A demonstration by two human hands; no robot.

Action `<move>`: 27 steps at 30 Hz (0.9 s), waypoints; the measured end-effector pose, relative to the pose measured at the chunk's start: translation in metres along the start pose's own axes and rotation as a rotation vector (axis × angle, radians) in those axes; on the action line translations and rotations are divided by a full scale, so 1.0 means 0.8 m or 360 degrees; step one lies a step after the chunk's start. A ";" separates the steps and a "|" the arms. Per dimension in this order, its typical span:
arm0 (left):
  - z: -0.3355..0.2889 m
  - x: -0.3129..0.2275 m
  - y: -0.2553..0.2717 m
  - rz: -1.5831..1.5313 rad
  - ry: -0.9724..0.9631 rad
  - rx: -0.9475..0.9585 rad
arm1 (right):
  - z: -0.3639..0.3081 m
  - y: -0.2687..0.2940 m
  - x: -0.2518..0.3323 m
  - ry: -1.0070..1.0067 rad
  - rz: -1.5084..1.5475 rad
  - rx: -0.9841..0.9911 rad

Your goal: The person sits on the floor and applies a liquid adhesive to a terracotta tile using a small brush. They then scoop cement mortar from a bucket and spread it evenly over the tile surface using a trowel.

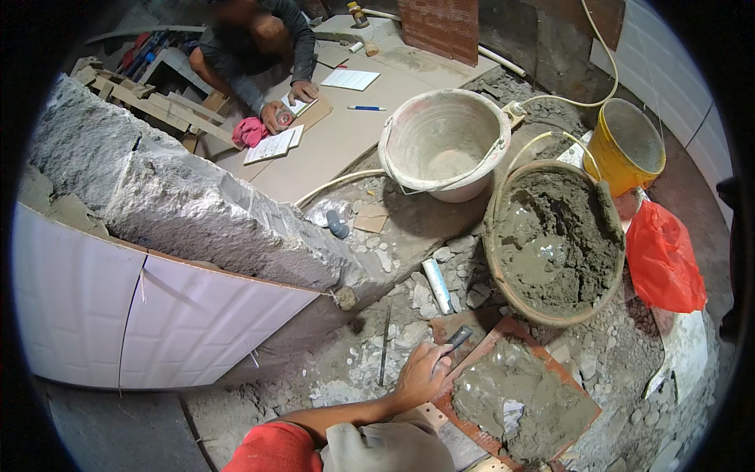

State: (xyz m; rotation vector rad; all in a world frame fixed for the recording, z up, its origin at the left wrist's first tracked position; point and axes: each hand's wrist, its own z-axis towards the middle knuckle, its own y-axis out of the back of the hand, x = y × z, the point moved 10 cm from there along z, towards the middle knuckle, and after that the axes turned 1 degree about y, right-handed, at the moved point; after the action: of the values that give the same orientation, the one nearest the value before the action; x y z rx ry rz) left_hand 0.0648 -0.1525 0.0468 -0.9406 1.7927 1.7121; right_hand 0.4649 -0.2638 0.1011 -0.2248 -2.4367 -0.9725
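My left hand [421, 376] reaches in from the lower left, its fingers closed round a tool with a dark handle [458, 338]. The handle's end points up and to the right; the tool's other end is hidden. Beside the hand, wet grey mortar [511, 393] lies spread over a reddish-brown board [578, 421], with a pale fragment in it. Just beyond stands a round tub [497, 271] heaped with grey mortar [554, 236]. My right hand is not in view.
A whitish bucket [444, 185], a yellow bucket [629, 145] and a red plastic bag [664, 256] stand around the tub. A rough low wall [189, 208] with white tiles [204, 322] lies left. At the back a crouching person [255, 59] handles a tile. Rubble and a cable [609, 75] cover ground.
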 end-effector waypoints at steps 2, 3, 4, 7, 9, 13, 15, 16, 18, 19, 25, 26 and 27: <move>-0.009 0.016 -0.014 -0.0042 0.0061 0.0047 | 0.000 0.000 0.002 0.0037 -0.0021 -0.0042; -0.011 0.021 -0.023 -0.0045 0.0081 0.0097 | -0.001 0.000 0.003 0.0052 -0.0021 -0.0063; -0.012 0.026 -0.029 -0.0060 0.0107 0.0135 | -0.001 0.000 0.004 0.0068 -0.0022 -0.0083; -0.015 0.034 -0.042 -0.0071 0.0157 0.0194 | -0.002 -0.005 -0.001 0.0025 -0.0027 -0.0032; -0.017 0.042 -0.050 -0.0079 0.0197 0.0257 | -0.003 -0.008 -0.005 -0.0005 -0.0031 0.0000; -0.023 0.055 -0.065 -0.0107 0.0237 0.0366 | -0.002 -0.006 -0.002 0.0044 -0.0032 -0.0043; -0.025 0.060 -0.068 -0.0106 0.0248 0.0372 | -0.002 -0.005 0.000 0.0078 -0.0021 -0.0072; -0.026 0.062 -0.070 -0.0101 0.0268 0.0378 | -0.001 -0.004 0.000 0.0086 -0.0011 -0.0083; -0.025 0.065 -0.071 -0.0098 0.0288 0.0391 | -0.001 -0.005 -0.002 0.0067 -0.0019 -0.0071; -0.024 0.064 -0.071 -0.0101 0.0286 0.0396 | -0.001 -0.007 -0.004 0.0041 -0.0039 -0.0051; -0.020 0.059 -0.066 -0.0076 0.0290 0.0422 | -0.002 -0.003 0.000 0.0108 -0.0021 -0.0100; -0.020 0.060 -0.065 -0.0065 0.0295 0.0413 | -0.002 -0.003 0.001 0.0106 -0.0026 -0.0090; -0.020 0.060 -0.066 -0.0086 0.0301 0.0431 | -0.002 -0.002 0.001 0.0101 0.0004 -0.0103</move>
State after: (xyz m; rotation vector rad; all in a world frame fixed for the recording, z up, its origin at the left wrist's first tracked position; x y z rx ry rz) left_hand 0.0758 -0.1739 -0.0222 -1.0488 2.0377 1.3414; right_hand 0.4645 -0.2664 0.1016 -0.2158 -2.3493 -1.0430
